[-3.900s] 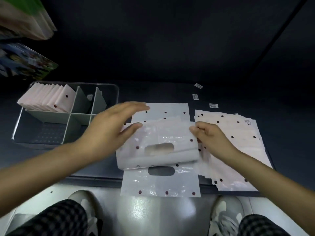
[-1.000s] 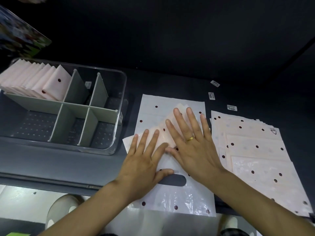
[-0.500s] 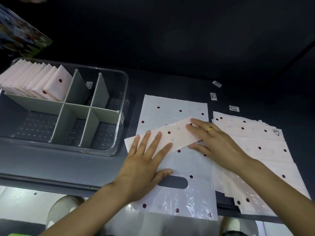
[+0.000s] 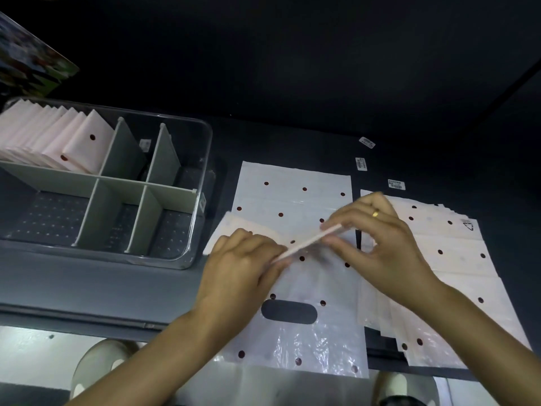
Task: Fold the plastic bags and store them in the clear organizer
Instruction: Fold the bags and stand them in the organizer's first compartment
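The fingers (image 4: 336,227) of the right hand (image 4: 383,244) were curled and pinched the far end of the folded bag strip (image 4: 307,243), thumb below and fingertips above; a gold ring (image 4: 375,213) sat on one of them; the left hand (image 4: 240,265) held the near end of the same strip with its fingers bent over it, so the strip was lifted on edge and slanted between the two hands, just above a flat plastic bag (image 4: 292,200) with dark dots and an oval handle cut-out (image 4: 289,312); that bag lay spread on the dark grey table (image 4: 87,288), its near end hanging over the table's front edge; behind the table the room was a dark, plain wall, with a colourful printed thing (image 4: 29,63) at upper left; below the edge a pale glossy floor and the toes of light shoes (image 4: 96,367) showed; to the left of the hands stood the clear organizer (image 4: 202,183), split by grey dividers (image 4: 123,183), its far left compartment packed with a row of folded pink bags (image 4: 58,139) standing upright; to the right a fanned stack of unfolded bags (image 4: 456,259) lay flat, partly covered by the right wrist; three small white labels (image 4: 361,164) lay on the table beyond the bags.
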